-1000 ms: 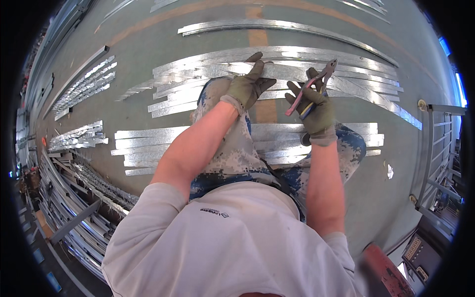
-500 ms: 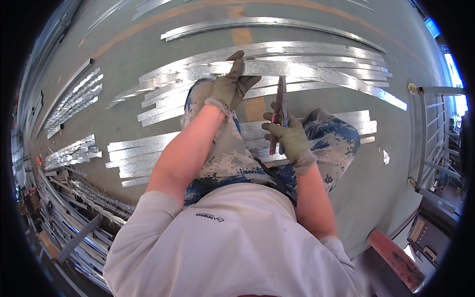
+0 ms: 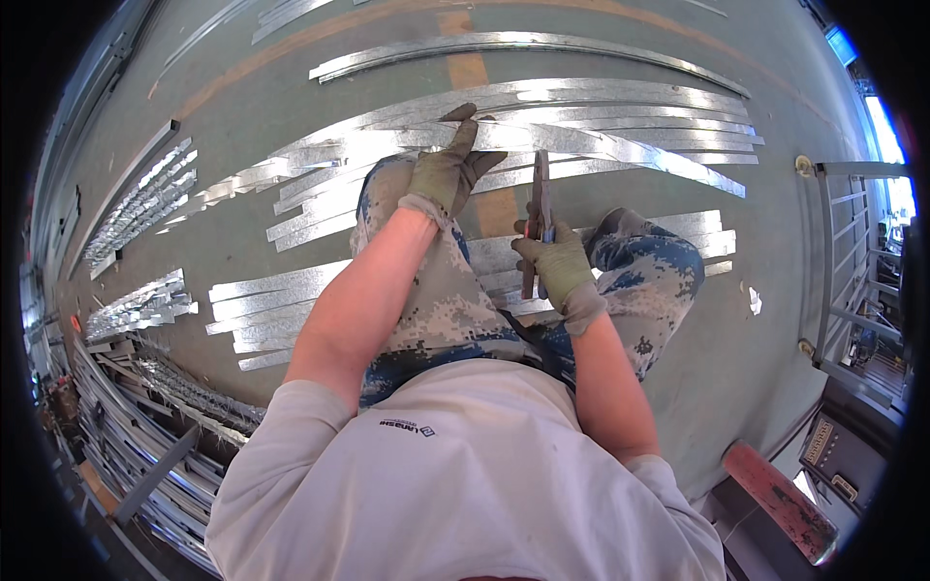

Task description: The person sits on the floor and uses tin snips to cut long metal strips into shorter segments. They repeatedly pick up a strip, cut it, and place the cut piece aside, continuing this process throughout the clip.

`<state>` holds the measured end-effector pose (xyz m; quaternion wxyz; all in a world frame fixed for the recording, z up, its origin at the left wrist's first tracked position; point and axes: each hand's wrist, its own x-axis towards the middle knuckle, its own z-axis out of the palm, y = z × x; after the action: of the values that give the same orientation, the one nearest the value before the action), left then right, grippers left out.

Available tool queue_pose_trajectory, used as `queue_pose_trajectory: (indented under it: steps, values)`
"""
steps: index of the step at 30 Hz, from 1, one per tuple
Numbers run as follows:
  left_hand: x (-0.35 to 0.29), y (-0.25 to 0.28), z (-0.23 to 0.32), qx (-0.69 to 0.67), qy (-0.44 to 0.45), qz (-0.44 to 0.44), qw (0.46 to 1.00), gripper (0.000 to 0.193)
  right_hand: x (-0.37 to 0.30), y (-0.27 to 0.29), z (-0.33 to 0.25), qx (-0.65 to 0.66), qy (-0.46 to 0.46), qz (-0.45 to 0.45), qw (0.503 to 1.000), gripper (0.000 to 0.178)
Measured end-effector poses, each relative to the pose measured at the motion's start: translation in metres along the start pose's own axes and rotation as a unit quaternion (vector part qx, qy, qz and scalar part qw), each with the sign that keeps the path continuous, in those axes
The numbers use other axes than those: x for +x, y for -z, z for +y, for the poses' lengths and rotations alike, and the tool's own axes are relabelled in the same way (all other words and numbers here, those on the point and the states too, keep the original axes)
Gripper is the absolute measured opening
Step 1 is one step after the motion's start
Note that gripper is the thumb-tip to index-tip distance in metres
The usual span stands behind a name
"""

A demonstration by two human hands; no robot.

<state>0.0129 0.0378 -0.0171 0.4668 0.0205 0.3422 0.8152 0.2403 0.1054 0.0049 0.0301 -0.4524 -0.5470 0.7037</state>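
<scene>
My left hand (image 3: 446, 174), in a greyish-green glove, grips a long shiny metal strip (image 3: 581, 140), index finger pointing away over it. The strip stretches out to both sides above other strips on the floor. In my gloved right hand (image 3: 560, 261) is a pair of tin snips (image 3: 540, 194) with what look like red and blue handles. The blades point away from me, and their tips reach near the strip's near edge; whether they touch it I cannot tell.
Several flat metal strips (image 3: 281, 295) lie near my legs, more (image 3: 668, 97) farther off. A long metal channel (image 3: 523, 41) lies beyond. Bundled strips (image 3: 145, 300) and stacked metal lengths (image 3: 136, 455) are on the left. At right stand a metal frame (image 3: 828, 261) and a red cylinder (image 3: 780, 499).
The gripped strip has slid to the left, its right end now closer in. The snips have shifted slightly left, and my right fingers have drawn in around the handles.
</scene>
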Motion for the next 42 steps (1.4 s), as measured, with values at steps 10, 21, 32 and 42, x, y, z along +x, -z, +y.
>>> queue_pose_trajectory:
  steps: [10, 21, 32, 42]
  values:
    - [-0.001, 0.000, -0.001, 0.013, 0.002, 0.019, 1.000, 0.033, 0.005, 0.002, 0.006, 0.028, -0.029, -0.011, 0.999, 0.071]
    - [0.004, 0.007, -0.008, 0.035, -0.015, 0.032, 0.999, 0.032, 0.008, -0.001, 0.005, 0.018, -0.020, -0.019, 0.999, 0.069]
    - [0.003, 0.007, -0.011, 0.044, -0.034, 0.036, 0.998, 0.034, 0.000, -0.011, -0.003, 0.220, -0.046, -0.059, 0.973, 0.059]
    - [0.002, 0.006, -0.012, 0.056, -0.035, 0.060, 0.996, 0.037, 0.023, -0.024, 0.006, 0.073, -0.076, 0.021, 0.994, 0.044]
